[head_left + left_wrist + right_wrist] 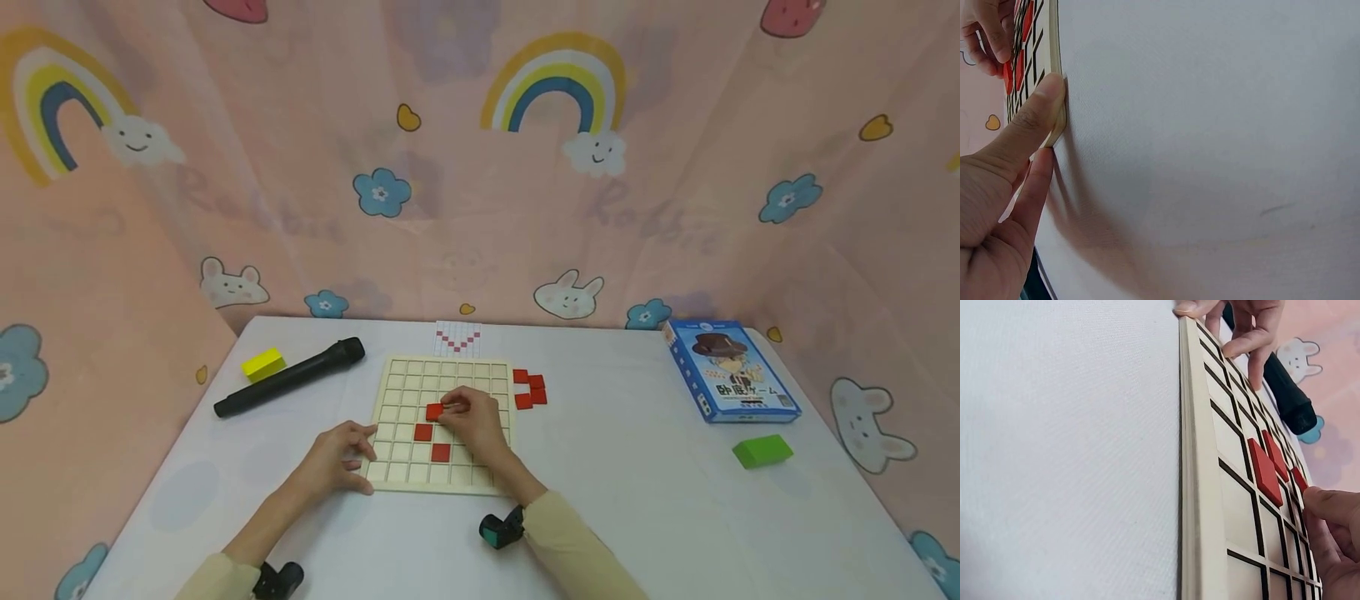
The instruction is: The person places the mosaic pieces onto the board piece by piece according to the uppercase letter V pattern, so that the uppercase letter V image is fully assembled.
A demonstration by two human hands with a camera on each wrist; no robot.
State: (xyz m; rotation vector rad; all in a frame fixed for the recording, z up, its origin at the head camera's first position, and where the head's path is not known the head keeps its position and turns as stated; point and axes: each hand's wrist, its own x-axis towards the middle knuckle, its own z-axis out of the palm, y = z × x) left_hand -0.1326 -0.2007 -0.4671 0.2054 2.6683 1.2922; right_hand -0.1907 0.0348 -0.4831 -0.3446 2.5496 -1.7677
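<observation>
Count: one gridded board (pixel 397 475), lower centre of frame; seven red tiles (pixel 440 452) visible, three on the board, four on the bench (pixel 637 517) just right of it; one pattern card (pixel 458 337); one microphone (pixel 292 379); one box (pixel 731 367); two blocks, a yellow block (pixel 262 364) and a green block (pixel 762 451).

Left hand (pixel 337 458): fingers spread, touching board's left edge, thumb at lower-left corner. Right hand (pixel 476 423): nearly closed, fingertips pinching the uppermost red tile on the board.

Microphone, left of frame, partly hides yellow block. Box and green block at right. Right hand covers some squares.
</observation>
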